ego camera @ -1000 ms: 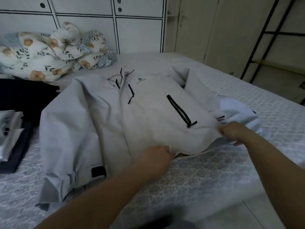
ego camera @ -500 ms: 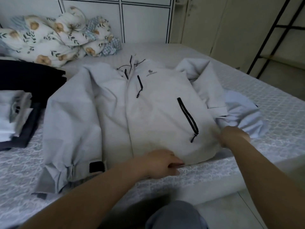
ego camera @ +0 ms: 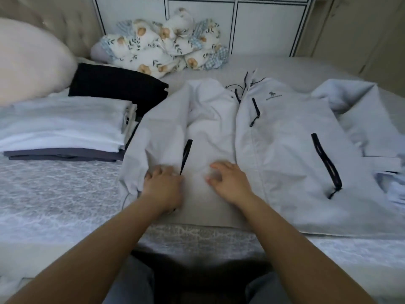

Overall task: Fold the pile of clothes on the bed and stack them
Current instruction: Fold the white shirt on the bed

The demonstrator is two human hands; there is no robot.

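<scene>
One jacket, pale grey, of smooth thin cloth, is laid front up across the bed. Three dark slanted pocket zips are counted on it, and one small dark emblem is printed at the chest. Its front is parted along the middle, and paler lining cloth is shown, creased, between the two halves.

One stack of folded clothes is set to the left of the jacket: white and light pieces on top, one dark grey piece at the bottom, all flat and rectangular. One black folded garment is laid just behind that stack, touching the jacket's sleeve.

One bundle of floral bedding, white with tan flowers and green leaves, is heaped at the far side against white panelled doors. One pale cushion, rounded, is seen at the far left. One bedcover, grey-white with a raised patterned weave, is spread beneath everything.

Two hands are counted, both resting on the jacket near its lower edge. The left hand is placed beside the left pocket zip, its fingers bent and bunched against the cloth; whether a fold is pinched cannot be told. The right hand is spread on the lining, fingers loosely curved and apart, touching the cloth and gripping nothing.
</scene>
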